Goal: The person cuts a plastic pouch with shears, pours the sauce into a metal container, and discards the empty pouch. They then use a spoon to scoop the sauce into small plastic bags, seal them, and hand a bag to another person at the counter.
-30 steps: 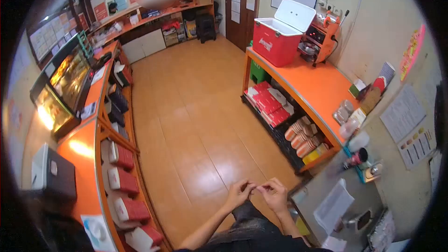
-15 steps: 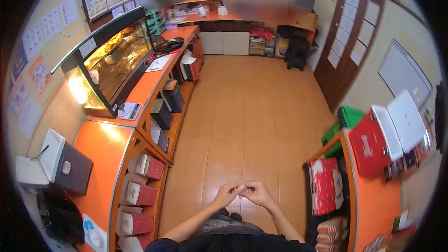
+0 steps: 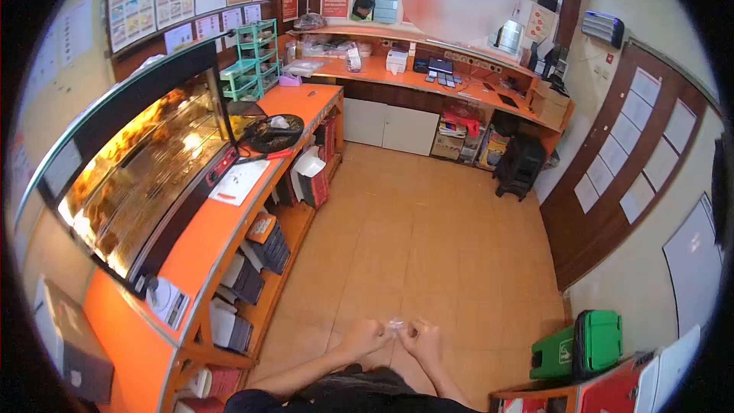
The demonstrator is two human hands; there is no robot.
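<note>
My left hand (image 3: 365, 334) and right hand (image 3: 423, 336) still pinch a small clear scrap (image 3: 395, 324) between fingertips — low at six o'clock. My view has swung toward the display case (image 3: 145, 176) at nine — the fiddling goes on.

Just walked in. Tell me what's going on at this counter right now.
A person stands on the tiled floor with both hands together low in front of them. The left hand and right hand pinch a small clear item, too small to identify. To their left, an orange counter carries a lit glass display case with fried food inside. Nobody else's hands are in view.
</note>
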